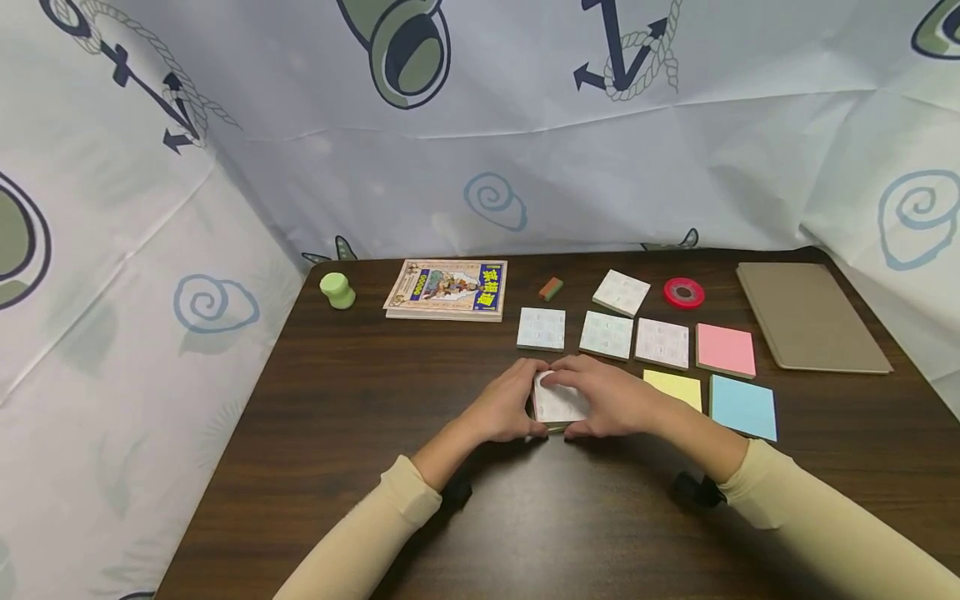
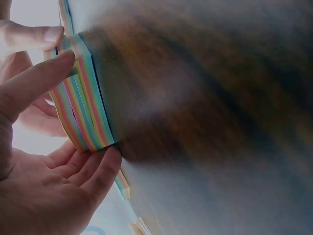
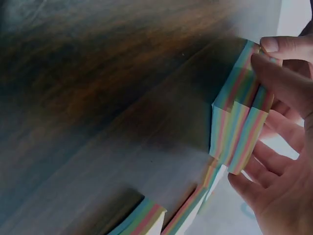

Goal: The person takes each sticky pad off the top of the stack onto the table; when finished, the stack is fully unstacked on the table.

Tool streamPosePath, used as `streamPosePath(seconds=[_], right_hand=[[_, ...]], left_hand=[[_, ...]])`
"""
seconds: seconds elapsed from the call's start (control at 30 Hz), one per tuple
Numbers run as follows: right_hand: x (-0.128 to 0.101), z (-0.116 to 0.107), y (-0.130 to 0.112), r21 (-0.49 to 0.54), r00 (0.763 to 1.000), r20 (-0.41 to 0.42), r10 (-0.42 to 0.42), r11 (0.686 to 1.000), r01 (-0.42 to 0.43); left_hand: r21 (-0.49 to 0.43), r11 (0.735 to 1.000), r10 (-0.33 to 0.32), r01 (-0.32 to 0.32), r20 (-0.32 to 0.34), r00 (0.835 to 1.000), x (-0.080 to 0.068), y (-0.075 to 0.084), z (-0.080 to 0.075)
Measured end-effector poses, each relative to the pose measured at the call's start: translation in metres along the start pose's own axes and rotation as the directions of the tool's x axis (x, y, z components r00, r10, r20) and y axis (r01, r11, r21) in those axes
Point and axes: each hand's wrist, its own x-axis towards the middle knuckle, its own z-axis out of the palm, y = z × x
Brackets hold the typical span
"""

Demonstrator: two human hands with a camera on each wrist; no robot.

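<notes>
A stack of sticky note pads (image 1: 561, 402) with a white printed top sheet sits on the table between both hands. My left hand (image 1: 508, 402) grips its left side, thumb at the near edge and fingers toward the far corner. On the opposite side my right hand (image 1: 611, 397) holds it the same way, its fingers partly over the top. Striped edges of pink, yellow, green and blue show on the stack (image 2: 93, 105) in the left wrist view. From the right wrist, the pads (image 3: 237, 115) look slightly out of line with one another.
White pads (image 1: 607, 335), a pink pad (image 1: 725, 349), a yellow pad (image 1: 675, 389) and a blue pad (image 1: 742, 407) lie right of the stack. Behind are books (image 1: 447, 289), an eraser (image 1: 551, 289) and a red ring (image 1: 684, 292). A green knob (image 1: 337, 291) and brown board (image 1: 813, 317) flank them.
</notes>
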Motion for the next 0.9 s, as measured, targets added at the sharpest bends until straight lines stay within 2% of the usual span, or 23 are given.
streamPosePath(seconds=[0.33,0.43,0.63,0.77,0.9], right_hand=[[-0.001,-0.003,0.000,-0.053,0.999,-0.022,-0.030,0.998,0.029],[-0.006,-0.010,-0.001,-0.058,1.000,-0.013,-0.009,0.998,0.009],[-0.028,-0.027,-0.003,-0.055,0.998,0.021,0.058,0.997,-0.056],[-0.049,-0.029,-0.006,-0.034,0.999,0.031,0.037,0.999,-0.036],[-0.070,-0.022,-0.011,-0.010,0.998,0.064,0.008,1.000,-0.007]], left_hand=[[0.028,1.000,0.004,-0.004,0.001,1.000,0.001,0.000,0.001],[0.027,1.000,0.003,-0.003,0.001,1.000,0.001,0.000,0.002],[0.034,0.999,-0.003,0.003,0.002,1.000,0.001,0.001,0.002],[0.042,0.999,0.002,-0.002,-0.006,1.000,0.001,0.001,0.003],[0.043,0.999,0.011,-0.011,-0.014,1.000,0.001,0.001,0.003]])
